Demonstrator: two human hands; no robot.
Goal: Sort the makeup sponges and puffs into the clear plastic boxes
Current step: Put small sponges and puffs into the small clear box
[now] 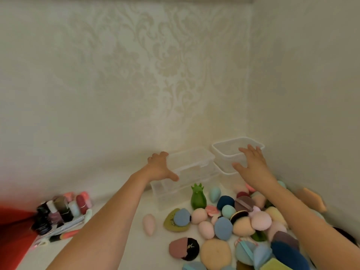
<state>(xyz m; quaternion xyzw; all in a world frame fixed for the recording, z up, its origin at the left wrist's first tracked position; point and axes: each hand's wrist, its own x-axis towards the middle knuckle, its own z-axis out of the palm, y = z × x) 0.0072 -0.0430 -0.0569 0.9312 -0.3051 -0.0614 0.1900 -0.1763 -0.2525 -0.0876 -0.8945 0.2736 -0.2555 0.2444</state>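
Left box (191, 160), far of sponge pile (233, 221), gripped at its left end by L hand (161, 168); R hand (251, 166) spread open over right box (224, 148), no grip seen.

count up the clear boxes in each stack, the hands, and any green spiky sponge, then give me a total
clear boxes in the left stack: 2, as far as shows
clear boxes in the right stack: 2
hands: 2, the left hand and the right hand
green spiky sponge: 1
total: 7
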